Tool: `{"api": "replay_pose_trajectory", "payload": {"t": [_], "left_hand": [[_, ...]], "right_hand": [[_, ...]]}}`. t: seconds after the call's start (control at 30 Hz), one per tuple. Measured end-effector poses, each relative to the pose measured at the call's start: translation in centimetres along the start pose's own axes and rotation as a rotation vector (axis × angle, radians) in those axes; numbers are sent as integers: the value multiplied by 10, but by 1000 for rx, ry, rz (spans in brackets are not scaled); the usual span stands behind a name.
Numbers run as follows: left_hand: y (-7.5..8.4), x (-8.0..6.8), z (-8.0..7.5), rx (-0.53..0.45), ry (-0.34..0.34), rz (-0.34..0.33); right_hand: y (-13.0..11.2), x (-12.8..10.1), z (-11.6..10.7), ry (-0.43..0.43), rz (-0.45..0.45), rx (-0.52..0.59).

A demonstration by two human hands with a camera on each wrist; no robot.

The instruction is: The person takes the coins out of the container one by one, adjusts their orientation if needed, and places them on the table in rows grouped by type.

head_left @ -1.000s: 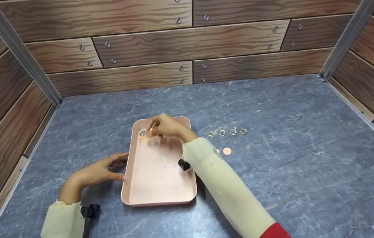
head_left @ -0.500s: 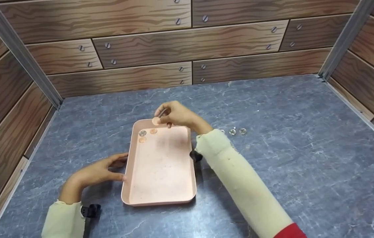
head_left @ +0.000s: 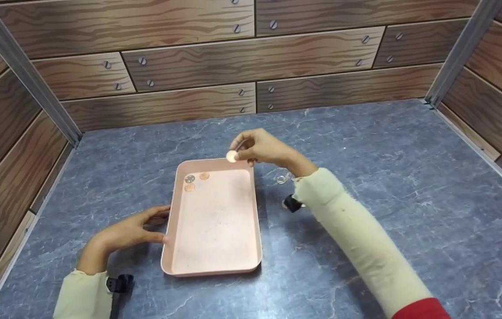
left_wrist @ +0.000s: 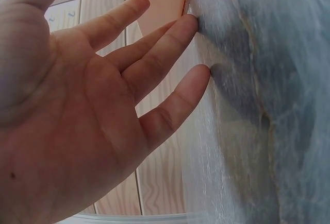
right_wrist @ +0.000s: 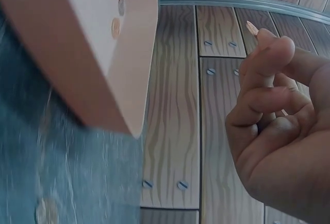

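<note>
A copper coin (head_left: 232, 156) is pinched between thumb and fingertips of my right hand (head_left: 265, 147), above the far rim of a pink tray (head_left: 215, 226). The right wrist view shows the same coin (right_wrist: 252, 28) edge-on at the fingertips. Inside the tray's far left corner lie a silver coin (head_left: 190, 178), a copper coin (head_left: 204, 176) to its right and another copper coin (head_left: 189, 188) nearer. My left hand (head_left: 129, 230) is at the tray's left side, thumb touching the wall. In the left wrist view its fingers (left_wrist: 178, 103) are spread, fingertips against the tabletop.
Right of the tray a silver coin (head_left: 281, 179) lies on the blue marbled table (head_left: 348, 274). Other coins there are mostly hidden behind my right sleeve (head_left: 357, 226) and its black wrist camera (head_left: 293, 203). Wood-patterned walls (head_left: 189, 66) enclose the table at the back and sides.
My right hand has let go of one copper coin in the tray beside the silver one. It has risen and moved right with another copper coin. The left hand has stayed put.
</note>
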State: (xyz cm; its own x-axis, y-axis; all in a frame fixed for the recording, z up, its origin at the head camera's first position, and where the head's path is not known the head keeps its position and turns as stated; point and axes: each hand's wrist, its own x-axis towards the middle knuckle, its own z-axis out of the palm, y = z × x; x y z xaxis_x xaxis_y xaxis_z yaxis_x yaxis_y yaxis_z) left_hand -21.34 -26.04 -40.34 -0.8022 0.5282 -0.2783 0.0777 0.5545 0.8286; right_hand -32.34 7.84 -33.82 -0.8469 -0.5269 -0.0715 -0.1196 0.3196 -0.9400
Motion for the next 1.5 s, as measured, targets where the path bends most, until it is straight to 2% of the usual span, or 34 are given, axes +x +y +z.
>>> {"api": "replay_pose_trajectory", "payload": {"t": [0.17,0.43,0.67,0.83,1.23,1.5], "left_hand": [[1,-1,0,-2,-15,20],[2,-2,-1,17,-11,21],[1,0,1,2,-9,6],[1,0,1,0,-17,16],[1,-1,-2,14,-30,30],[1,0,-1,6,-25,34]], "right_hand": [[6,-17,-15,4,7,-50],[18,-44,-32,-23,38,-62],[45,-62,-50,-17,75,-114],[65,-77,-60,-21,132,-148],[87,-107,-84,25,214,-171],[101,-120,-87,56,264,-171]]}}
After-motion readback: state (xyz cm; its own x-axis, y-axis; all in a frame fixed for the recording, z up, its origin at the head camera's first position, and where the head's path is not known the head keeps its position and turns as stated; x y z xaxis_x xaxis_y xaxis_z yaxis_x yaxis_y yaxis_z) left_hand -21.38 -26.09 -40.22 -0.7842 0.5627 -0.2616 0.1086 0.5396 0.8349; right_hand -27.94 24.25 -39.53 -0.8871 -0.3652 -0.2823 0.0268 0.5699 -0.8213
